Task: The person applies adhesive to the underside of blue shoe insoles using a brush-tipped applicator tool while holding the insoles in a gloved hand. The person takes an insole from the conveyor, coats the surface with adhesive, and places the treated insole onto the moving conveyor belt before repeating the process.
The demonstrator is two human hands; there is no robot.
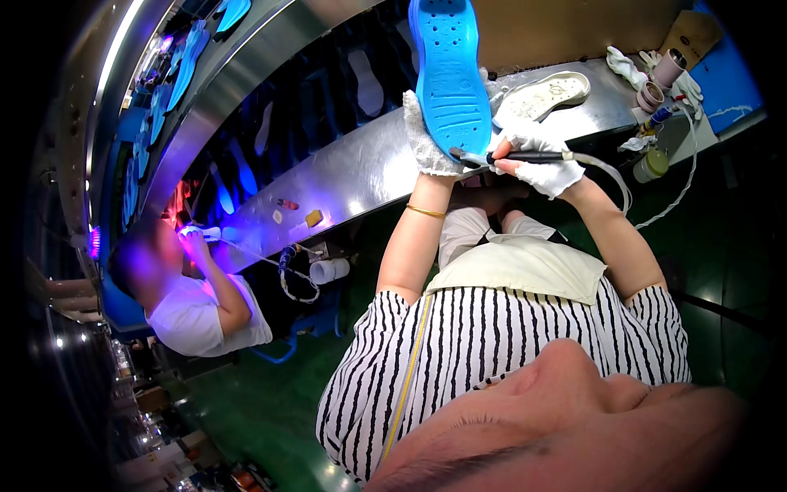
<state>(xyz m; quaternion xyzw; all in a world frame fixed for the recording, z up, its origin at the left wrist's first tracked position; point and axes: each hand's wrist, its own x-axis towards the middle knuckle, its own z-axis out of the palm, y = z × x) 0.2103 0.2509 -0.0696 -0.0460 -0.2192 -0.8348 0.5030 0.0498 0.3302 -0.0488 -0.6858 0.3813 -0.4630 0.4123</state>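
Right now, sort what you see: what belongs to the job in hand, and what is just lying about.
In use:
blue shoe sole, in the left hand
black-handled tool, in the right hand

Lying about, it seems:
pinkish tumbler
yellow block
white shoe, unheld on the bench, though its part is unclear

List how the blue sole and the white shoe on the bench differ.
Colour: the blue sole is bright blue; the white shoe is whitish.
Support: the blue sole is held in the person's left grip; the white shoe lies on the metal bench.
Direction: the blue sole runs nearly straight up the picture; the white shoe slants toward the upper right.
Both are long and foot-shaped.
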